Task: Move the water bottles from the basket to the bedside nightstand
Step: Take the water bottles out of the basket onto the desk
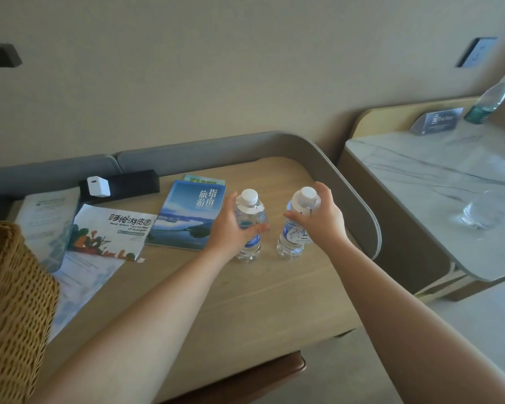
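Two small clear water bottles with white caps and blue labels stand upright on the light wooden nightstand (pixel 245 301). My left hand (pixel 231 228) wraps around the left bottle (pixel 250 212) from its left side. Around the upper part of the right bottle (pixel 293 237), my right hand (pixel 322 217) grips from the right. The woven wicker basket (pixel 9 301) sits at the left edge of the top; its inside is hidden.
A blue travel guide booklet (pixel 184 217), a tourist map leaflet (pixel 111 231) and papers lie left of the bottles. A white charger (pixel 98 186) sits on a black box by the grey raised rim (pixel 347 182). A marble-topped table (pixel 435 199) at right carries a green-labelled bottle (pixel 489 100) and a sign.
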Demonstrator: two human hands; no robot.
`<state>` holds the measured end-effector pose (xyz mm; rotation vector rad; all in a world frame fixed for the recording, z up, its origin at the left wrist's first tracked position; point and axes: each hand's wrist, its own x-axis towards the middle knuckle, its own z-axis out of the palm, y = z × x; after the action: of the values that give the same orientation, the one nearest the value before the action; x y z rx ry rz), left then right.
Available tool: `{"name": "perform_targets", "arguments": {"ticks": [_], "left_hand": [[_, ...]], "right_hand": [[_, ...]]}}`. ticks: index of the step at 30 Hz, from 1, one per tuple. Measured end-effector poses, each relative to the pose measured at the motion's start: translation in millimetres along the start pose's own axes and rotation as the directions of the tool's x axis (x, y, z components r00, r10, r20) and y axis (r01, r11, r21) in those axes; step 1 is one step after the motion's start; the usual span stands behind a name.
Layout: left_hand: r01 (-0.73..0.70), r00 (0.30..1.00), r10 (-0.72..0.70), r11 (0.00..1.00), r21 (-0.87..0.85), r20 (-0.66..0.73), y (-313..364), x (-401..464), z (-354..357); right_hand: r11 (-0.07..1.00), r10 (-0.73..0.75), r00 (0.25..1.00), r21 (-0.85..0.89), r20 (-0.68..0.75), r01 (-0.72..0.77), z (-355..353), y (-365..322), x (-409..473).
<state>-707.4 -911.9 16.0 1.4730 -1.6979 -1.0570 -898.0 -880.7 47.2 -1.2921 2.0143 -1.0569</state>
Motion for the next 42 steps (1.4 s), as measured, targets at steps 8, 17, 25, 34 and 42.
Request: {"name": "perform_targets", "arguments": {"ticks": [8,17,25,34,42], "left_hand": [[-0.029,0.999,0.037,0.971,0.236,-0.031,-2,-12,-41],[-0.054,0.926,0.242,0.844,0.533,-0.290,-12,-74,-179],[0.085,0.816,0.311,0.769,0.633,-0.488,-70,-160,-335],[0.200,0.769,0.211,0.817,0.541,-0.603,-168,-245,-486],[0.269,0.789,-0.292,0.955,-0.122,-0.541,-224,-238,-513]], "right_hand": [[0.968,-0.194,0.979,-0.172,-0.059,0.181,-7,-39,-14],[0.867,-0.489,0.871,-0.080,0.049,0.491,73,-130,-64],[0.795,-0.594,0.770,0.023,0.232,0.607,212,-204,-162],[0.858,-0.491,0.794,0.043,0.359,0.511,361,-272,-277],[0.939,-0.258,0.848,-0.086,0.463,0.332,387,-271,-277]]}}
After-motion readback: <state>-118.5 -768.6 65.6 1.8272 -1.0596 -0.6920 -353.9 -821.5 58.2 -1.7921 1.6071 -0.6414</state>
